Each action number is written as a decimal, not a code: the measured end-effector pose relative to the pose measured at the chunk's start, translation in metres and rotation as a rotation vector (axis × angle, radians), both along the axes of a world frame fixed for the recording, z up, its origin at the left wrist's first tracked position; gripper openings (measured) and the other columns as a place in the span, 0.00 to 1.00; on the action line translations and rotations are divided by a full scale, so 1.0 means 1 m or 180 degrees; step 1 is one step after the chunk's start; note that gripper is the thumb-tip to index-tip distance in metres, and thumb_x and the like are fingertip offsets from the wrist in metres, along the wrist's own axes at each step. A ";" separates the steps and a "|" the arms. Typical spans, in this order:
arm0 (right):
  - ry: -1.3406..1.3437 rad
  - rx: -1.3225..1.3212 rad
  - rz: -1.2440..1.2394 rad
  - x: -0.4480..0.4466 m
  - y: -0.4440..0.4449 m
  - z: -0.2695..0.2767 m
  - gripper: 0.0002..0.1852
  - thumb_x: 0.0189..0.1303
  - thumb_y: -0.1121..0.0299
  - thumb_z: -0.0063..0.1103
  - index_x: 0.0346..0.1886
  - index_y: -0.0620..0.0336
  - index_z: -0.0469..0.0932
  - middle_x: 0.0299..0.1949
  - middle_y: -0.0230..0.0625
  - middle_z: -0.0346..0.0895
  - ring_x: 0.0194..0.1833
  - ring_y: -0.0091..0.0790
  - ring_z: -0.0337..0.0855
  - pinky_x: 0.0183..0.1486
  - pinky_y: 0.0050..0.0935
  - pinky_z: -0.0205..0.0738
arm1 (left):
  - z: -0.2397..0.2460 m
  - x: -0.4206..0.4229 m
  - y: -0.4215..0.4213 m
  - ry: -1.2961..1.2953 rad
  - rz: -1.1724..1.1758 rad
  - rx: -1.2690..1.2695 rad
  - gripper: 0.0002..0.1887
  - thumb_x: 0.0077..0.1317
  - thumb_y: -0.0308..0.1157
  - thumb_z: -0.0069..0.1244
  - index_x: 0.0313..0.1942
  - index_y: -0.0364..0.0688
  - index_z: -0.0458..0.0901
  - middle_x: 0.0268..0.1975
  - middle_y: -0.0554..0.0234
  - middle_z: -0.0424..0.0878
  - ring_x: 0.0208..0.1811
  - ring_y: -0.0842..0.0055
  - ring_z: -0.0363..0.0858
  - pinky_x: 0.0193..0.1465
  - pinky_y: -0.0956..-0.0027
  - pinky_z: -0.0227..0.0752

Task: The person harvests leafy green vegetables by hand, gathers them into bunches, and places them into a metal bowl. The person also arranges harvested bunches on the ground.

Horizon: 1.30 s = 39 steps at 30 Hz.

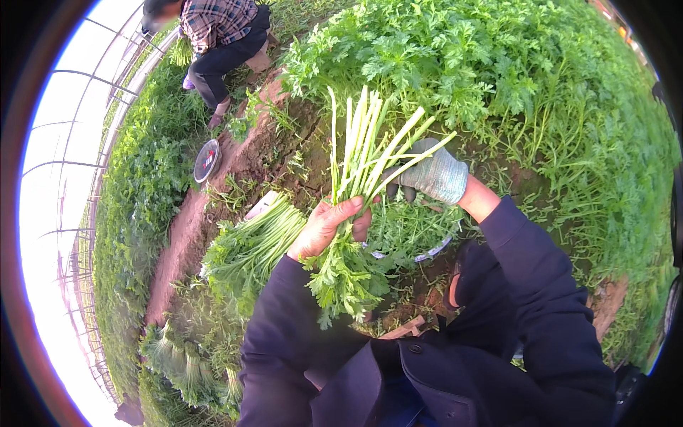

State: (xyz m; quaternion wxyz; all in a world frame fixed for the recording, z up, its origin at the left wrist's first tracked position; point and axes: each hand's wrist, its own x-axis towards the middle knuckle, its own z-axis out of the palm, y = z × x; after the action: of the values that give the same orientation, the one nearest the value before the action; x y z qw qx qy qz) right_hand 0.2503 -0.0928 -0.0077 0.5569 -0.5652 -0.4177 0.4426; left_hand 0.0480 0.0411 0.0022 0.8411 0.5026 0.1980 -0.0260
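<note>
My bare left hand (323, 227) is closed around a bunch of leafy greens (365, 144), which look like garland chrysanthemum. The pale cut stems fan upward from the fist, and the lobed leaves hang below it. My right hand (427, 173), in a grey-green knitted glove with dark fingertips, is at the right side of the stems. One stem crosses in front of this glove; its fingers are partly hidden, so whether they pinch anything is unclear. Below both hands lies a heap of loose leaves and thin sprigs (411, 229) with a pale, patterned rim (435, 250) along its near side.
Left of my forearm lies a pile of aligned greens (267, 229). Bundled greens (192, 373) lie at lower left. A round grey container (206, 161) sits by the dirt path (181, 235). Another person (219, 48) sits low, holding greens. Dense growing plants (459, 58) fill the right.
</note>
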 end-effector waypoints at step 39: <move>-0.0792 -0.0639 -0.2153 0.023 0.004 0.021 0.10 0.68 0.65 0.63 0.41 0.62 0.84 0.18 0.30 0.80 0.19 0.22 0.79 0.25 0.25 0.73 | -0.053 0.012 0.001 0.0411 0.1236 0.5402 0.27 0.49 0.32 0.68 0.50 0.47 0.75 0.29 0.56 0.85 0.32 0.57 0.86 0.35 0.57 0.77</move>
State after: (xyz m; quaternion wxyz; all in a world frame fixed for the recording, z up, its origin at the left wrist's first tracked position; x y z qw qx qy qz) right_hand 0.2736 -0.0892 0.0134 0.5584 -0.7725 -0.2264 0.2003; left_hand 0.0603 0.0418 -0.0507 0.1593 0.9143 0.2799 0.2456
